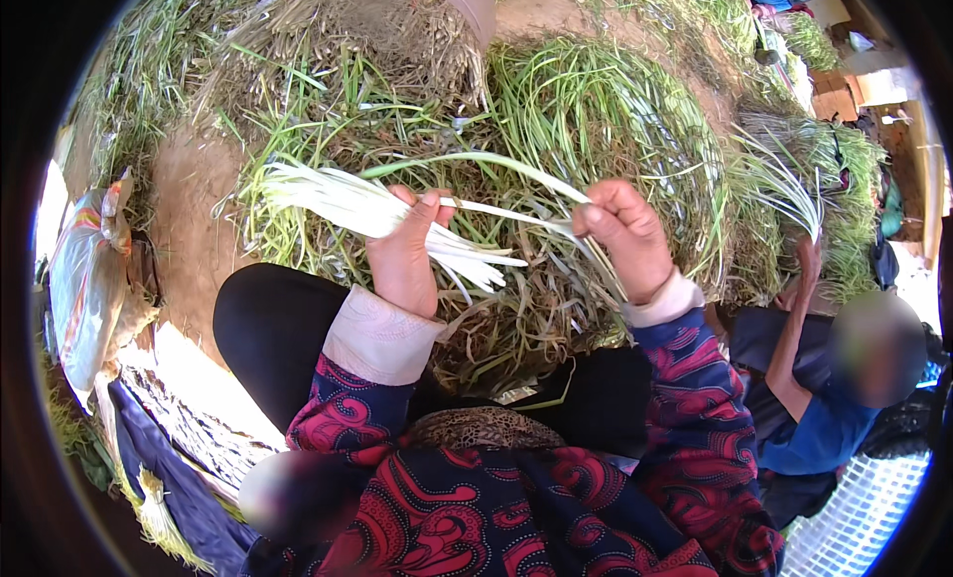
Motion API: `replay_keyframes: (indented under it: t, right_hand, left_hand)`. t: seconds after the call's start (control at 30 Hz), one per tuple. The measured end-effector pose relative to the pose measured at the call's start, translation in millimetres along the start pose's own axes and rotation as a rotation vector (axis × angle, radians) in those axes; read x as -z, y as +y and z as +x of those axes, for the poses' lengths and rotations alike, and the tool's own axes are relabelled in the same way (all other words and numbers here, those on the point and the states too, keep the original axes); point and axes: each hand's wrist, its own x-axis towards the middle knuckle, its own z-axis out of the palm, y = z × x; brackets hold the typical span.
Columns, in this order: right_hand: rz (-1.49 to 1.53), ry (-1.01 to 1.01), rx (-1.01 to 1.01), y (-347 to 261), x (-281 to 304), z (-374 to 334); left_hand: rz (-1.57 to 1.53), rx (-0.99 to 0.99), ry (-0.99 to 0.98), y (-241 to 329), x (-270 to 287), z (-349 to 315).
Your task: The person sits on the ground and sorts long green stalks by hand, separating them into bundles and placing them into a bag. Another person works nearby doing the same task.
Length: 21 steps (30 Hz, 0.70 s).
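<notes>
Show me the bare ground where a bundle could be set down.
Left: brown ground between the plastic bag and the heaped green leaves, beyond the black-clad left knee. Farther off: a dirt strip along that heap's far edge. Crowded: beneath the left hand and right hand, where green and dry leaves lie thick.

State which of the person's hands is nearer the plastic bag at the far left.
Left. The left hand, holding a bunch of white stalks, is to the right of the plastic bag; the right hand is farther right.
</notes>
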Motion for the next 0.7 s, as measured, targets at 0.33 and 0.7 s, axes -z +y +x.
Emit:
replay_keyframes:
  t: [0.33,0.7]
  right_hand:
    - [-0.366,0.432,-0.398,31,169,-53]
    - [-1.482,0.747,-0.825,45,223,-102]
  left_hand:
    - [-0.037,-0.218,0.111,23,22,25]
    - [-0.017,-0.253,0.119,58,24,17]
